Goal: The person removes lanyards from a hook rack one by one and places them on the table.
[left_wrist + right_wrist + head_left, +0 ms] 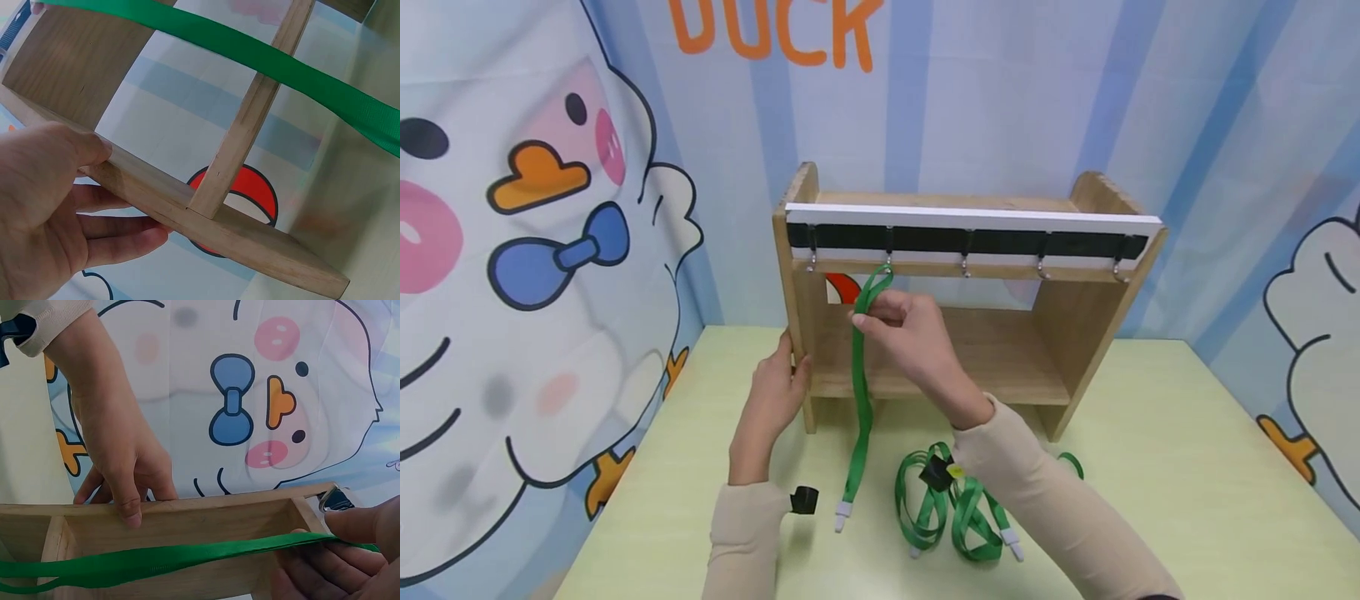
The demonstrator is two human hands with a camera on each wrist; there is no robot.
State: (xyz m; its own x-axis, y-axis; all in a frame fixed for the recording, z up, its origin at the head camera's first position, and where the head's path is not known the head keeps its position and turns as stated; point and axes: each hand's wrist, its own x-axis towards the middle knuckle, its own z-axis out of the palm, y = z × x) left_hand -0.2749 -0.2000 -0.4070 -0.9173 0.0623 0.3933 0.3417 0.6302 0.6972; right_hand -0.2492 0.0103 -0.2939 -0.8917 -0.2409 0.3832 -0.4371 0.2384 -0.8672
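A wooden shelf rack (917, 390) stands on the table, with a white rail (1000, 220) across its top front bearing several metal hooks. My left hand (775, 387) grips its left side panel (140, 187), thumb on the front edge and fingers on the outer side. Between thumb and fingers, my right hand (917, 333) pinches a green lanyard (859, 400) near its top. The lanyard's upper loop is right at the second hook (889, 250) from the left. Below, its length hangs in front of the rack down to a white plastic clip (843, 514).
Several more green lanyards (917, 533) lie coiled on the pale yellow table (1210, 483) in front of the rack, partly hidden by the right sleeve (1037, 492). A curtain (985, 100) printed with cartoon ducks hangs behind and on both sides.
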